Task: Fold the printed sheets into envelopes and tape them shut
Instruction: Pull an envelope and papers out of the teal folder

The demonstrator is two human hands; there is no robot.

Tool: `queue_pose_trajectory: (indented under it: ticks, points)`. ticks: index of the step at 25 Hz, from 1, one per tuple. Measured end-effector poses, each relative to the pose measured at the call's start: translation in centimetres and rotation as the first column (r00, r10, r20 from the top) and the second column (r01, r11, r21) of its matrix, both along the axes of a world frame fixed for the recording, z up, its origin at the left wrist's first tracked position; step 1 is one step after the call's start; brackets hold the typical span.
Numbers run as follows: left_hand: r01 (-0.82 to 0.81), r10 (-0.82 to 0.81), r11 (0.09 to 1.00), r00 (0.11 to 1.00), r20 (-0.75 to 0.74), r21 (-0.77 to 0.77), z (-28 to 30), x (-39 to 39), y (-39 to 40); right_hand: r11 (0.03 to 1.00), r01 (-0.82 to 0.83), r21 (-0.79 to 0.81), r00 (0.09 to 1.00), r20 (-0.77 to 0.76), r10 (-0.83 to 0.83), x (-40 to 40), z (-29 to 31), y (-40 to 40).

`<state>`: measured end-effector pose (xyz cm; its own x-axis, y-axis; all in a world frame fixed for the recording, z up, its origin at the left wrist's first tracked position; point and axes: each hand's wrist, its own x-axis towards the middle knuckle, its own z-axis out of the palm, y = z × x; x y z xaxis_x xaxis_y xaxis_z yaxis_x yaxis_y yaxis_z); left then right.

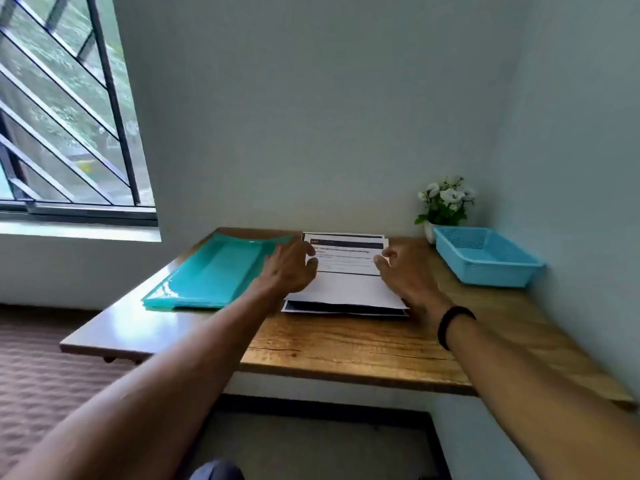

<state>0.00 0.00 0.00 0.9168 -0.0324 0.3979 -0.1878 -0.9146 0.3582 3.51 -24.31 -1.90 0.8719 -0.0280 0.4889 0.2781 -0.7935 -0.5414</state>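
While both arms reach out over the brown wooden table (346, 344), the small pile of white printed paper sheets (346, 289) lies flat in the middle of it, near the back wall. The top sheet has black lines of print and a dark band at its far end. The words are too blurry to read.

The left hand (289, 268) sits at the 9 o'clock side of the pile. Its fingers are bent a little and spread, with the tips over the left edge of the top sheet. I cannot tell if they press on the paper. The right hand (401, 271) is at the 3 o'clock side, with its fingers loosely curled just by the right edge. It does not seem to hold anything. A black band (452, 323) goes round the right wrist.

At 9 o'clock from the pile, just beside it, lies a flat shiny teal plastic folder (211, 275). Off at 2 o'clock, by the right wall, sits a light blue plastic basket (485, 259) with little holes. Behind it, in the corner, stands a small white pot of white flowers (446, 202). A window with dark bars (65, 109) is on the far left.
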Motion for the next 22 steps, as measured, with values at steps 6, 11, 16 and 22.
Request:
queue_pose_trajectory:
  ticks: [6,11,16,22]
  points:
    - [-0.06,0.061,0.998,0.997,0.037,-0.017,1.6,3.6,2.0,0.995,0.044,0.091,0.999,-0.017,-0.042,2.4,1.2,2.5]
    - [-0.296,0.295,0.955,0.952,0.082,0.006,1.3,6.9,8.7,0.966,-0.234,-0.106,0.968,-0.112,0.222,6.7,6.3,10.4]
    - [-0.353,0.348,0.935,0.932,0.095,0.031,-0.8,8.0,14.2,0.798,-0.473,-0.374,0.881,-0.222,0.418,10.8,7.5,19.7]
    - [-0.293,0.292,0.956,0.955,0.059,0.019,-3.8,8.5,15.8,0.62,-0.525,-0.584,0.846,-0.279,0.454,14.5,4.7,24.7]
